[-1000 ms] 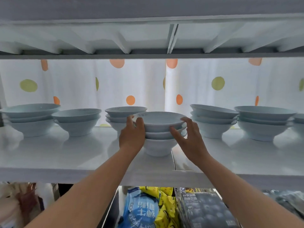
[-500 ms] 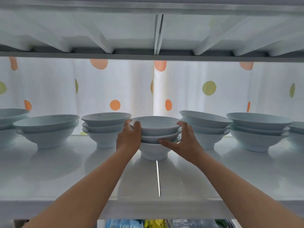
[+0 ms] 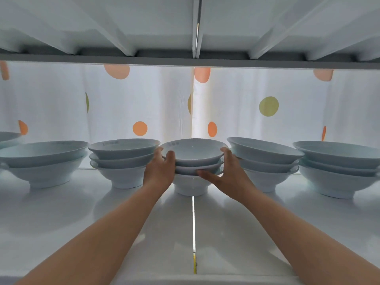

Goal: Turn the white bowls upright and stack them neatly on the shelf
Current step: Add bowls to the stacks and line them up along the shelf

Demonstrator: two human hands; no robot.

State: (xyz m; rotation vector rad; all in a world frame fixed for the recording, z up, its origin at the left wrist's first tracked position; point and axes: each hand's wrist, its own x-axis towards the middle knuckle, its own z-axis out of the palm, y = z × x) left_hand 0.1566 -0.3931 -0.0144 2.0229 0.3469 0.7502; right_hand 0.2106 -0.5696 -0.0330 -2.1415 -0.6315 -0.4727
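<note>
Both hands, left hand (image 3: 159, 171) and right hand (image 3: 227, 173), stay wrapped around the middle bowl stack (image 3: 194, 161), which has now slid back into line with its neighbours on the shelf (image 3: 123, 223), so stacking looks basically done.

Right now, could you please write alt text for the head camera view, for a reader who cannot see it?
Two bare hands, the left hand and right hand, grip a stack of three upright white bowls standing mid-shelf. More bowl stacks line up on both sides, before a white curtain with orange and green dots.
</note>
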